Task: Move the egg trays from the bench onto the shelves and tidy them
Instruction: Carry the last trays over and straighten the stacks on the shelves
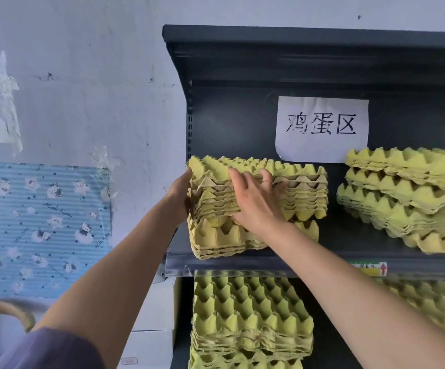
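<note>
left hand (pixel 180 193) gripping tray stack (pixel 304 193), right hand (pixel 258 202) splayed against it

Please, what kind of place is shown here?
Probably a small shop or its storeroom: a dark metal display shelf with a price-label strip, stacked egg trays, and a paper sign reading "egg area" in Chinese.
</note>
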`<action>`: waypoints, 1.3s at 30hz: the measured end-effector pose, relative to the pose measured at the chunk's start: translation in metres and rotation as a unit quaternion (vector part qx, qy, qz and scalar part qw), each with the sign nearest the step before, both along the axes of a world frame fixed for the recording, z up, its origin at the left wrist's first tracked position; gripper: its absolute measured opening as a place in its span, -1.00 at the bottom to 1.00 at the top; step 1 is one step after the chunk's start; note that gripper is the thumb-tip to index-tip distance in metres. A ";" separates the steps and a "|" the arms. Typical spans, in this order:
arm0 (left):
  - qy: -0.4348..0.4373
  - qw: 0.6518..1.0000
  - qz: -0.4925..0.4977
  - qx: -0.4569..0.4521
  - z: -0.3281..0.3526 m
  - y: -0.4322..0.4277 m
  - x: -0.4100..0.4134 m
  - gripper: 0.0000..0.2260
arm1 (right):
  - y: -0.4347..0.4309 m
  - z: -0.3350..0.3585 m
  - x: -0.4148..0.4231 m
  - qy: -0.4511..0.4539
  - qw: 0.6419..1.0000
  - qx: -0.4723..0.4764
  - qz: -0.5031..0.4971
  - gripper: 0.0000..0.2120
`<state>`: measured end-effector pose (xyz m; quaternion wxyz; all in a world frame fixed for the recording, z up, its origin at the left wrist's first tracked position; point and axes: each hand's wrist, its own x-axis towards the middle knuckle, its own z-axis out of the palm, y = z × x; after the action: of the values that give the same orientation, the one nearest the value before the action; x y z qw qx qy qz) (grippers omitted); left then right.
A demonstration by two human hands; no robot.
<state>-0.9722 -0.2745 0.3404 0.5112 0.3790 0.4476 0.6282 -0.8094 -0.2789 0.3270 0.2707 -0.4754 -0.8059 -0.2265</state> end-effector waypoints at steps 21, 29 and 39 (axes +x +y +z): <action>0.012 0.958 0.274 0.081 -0.014 -0.039 0.149 -0.31 | 0.040 0.020 0.138 -0.023 0.982 0.062 0.178 -0.12; 0.077 0.958 0.273 0.045 -0.042 -0.026 0.189 -0.55 | 0.068 -0.010 0.168 0.002 0.988 -0.029 0.152 -0.04; 0.146 0.944 0.285 0.075 -0.044 -0.043 0.135 -0.92 | 0.052 0.022 0.168 0.127 0.967 -0.030 0.221 -0.53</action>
<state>-0.8376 -0.3171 0.2962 0.2101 0.3603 0.5585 0.7170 -0.6417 -0.2267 0.3487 0.3993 -0.3182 -0.8566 -0.0743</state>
